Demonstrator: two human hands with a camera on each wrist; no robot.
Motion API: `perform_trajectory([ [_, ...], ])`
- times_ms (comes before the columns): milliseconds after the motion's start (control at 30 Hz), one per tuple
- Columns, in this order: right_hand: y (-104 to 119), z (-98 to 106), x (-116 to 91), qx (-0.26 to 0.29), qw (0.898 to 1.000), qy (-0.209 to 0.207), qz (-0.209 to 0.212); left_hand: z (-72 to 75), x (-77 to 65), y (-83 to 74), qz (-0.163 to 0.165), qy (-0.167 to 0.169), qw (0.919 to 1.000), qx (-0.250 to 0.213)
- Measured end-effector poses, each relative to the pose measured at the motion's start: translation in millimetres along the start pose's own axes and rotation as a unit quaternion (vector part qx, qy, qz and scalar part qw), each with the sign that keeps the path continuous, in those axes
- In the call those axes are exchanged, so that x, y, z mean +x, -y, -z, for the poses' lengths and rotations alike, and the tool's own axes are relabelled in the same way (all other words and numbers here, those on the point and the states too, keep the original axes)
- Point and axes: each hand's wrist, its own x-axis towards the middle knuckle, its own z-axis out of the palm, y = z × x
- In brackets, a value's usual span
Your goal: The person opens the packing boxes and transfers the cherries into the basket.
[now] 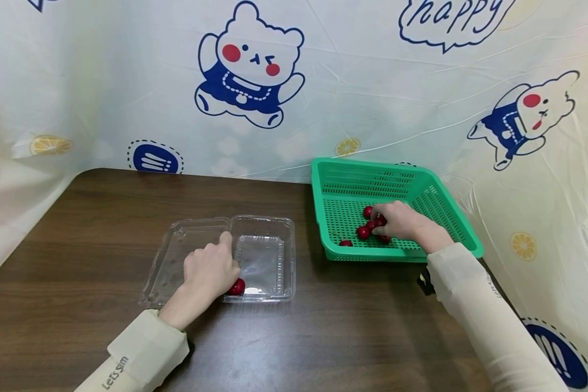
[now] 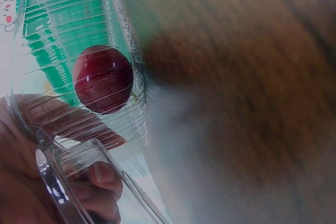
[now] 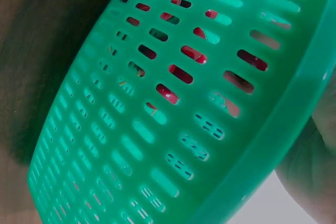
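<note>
A clear plastic clamshell box (image 1: 289, 261) lies unfolded on the table, lid to the left. My left hand (image 1: 209, 267) grips it at the fold between lid and tray, curled fingers (image 2: 105, 177) showing through the plastic in the left wrist view. One dark red cherry (image 1: 237, 287) sits in the tray's near left corner, beside that hand. Over in the green basket (image 1: 323, 218), my right hand (image 1: 400, 220) has its thumb and fingers around a cherry (image 1: 380, 220). Several more cherries (image 1: 363, 233) lie around those fingertips. In the right wrist view the slotted basket wall (image 3: 173, 124) mostly hides them.
Brown wood-look table (image 1: 323, 337) lies under everything. Behind and to the right hangs a pale cloth (image 1: 372, 98) with cartoon bears, close to the basket's far side. The basket's raised rim (image 1: 372, 255) stands between the right forearm and the cherries.
</note>
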Motion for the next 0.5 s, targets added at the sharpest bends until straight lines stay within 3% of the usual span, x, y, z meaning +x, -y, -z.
perform_trajectory([
  [500,1.6,5.3,-2.6,0.014,0.998,0.047,-0.034,-1.4,0.9,1.0,0.000,-0.005,1.0000,0.001],
])
